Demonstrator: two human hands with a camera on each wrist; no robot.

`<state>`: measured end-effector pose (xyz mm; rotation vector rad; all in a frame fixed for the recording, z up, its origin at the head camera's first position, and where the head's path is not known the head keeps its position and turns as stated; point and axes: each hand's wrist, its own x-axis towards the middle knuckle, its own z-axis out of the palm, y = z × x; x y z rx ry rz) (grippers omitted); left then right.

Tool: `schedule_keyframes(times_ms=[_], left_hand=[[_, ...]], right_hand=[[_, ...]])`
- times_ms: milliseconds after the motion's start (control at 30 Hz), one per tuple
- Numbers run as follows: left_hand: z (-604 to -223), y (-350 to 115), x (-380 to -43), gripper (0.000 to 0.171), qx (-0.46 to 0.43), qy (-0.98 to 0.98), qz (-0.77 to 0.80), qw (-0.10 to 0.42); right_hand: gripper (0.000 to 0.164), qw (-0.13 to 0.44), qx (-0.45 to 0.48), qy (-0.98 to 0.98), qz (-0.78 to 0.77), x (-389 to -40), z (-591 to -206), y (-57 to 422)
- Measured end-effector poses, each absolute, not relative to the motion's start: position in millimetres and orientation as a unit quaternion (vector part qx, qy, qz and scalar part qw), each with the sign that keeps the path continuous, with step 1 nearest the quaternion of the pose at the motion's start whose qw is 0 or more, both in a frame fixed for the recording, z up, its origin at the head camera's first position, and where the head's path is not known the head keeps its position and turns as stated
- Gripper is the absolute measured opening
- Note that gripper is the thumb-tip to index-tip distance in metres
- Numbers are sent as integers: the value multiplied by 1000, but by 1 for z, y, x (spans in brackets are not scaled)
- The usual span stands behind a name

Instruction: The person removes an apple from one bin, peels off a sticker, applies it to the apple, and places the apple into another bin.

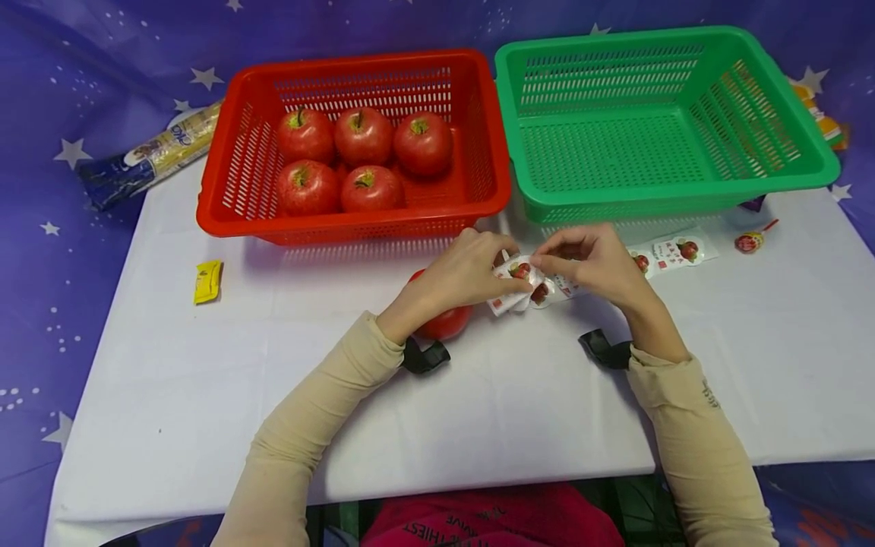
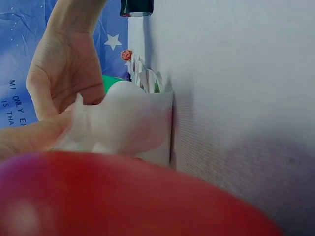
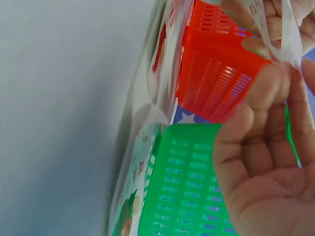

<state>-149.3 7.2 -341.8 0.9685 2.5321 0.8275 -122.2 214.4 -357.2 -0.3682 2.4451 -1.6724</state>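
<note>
A strip of white snack packets [image 1: 564,284], printed with red fruit, lies across the table in front of the baskets. Its near end is folded over, and my left hand [image 1: 472,270] grips that folded part between thumb and fingers. My right hand [image 1: 591,262] pinches the upper edge of the same part. In the right wrist view a bent white packet [image 3: 288,44] stands between the fingertips of both hands. Partly hidden under my left wrist is a red apple [image 1: 444,325]; its red curve [image 2: 123,196] fills the bottom of the left wrist view.
A red basket [image 1: 355,228] holds several apples [image 1: 365,137]. Beside it stands a green basket [image 1: 615,194]. A yellow packet [image 1: 207,282] lies at left, a lollipop [image 1: 750,242] at right, and a long pasta bag [image 1: 164,152] behind the red basket's left side.
</note>
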Motion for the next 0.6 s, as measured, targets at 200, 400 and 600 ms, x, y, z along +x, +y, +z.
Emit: schedule_keyframes(times_ms=[200,400,600], left_hand=[[-340,7,-152,41,304,876,329,179],[-341,7,-153,58,284,875,357,159],[-340,5,-155,74,284,846,402,206]], right_hand=[[24,161,-159,801,-554,-124,-359,219],[25,185,-133,808,-543,-124,-358,221],[35,181,-126,820,-528,-124,-358,220]])
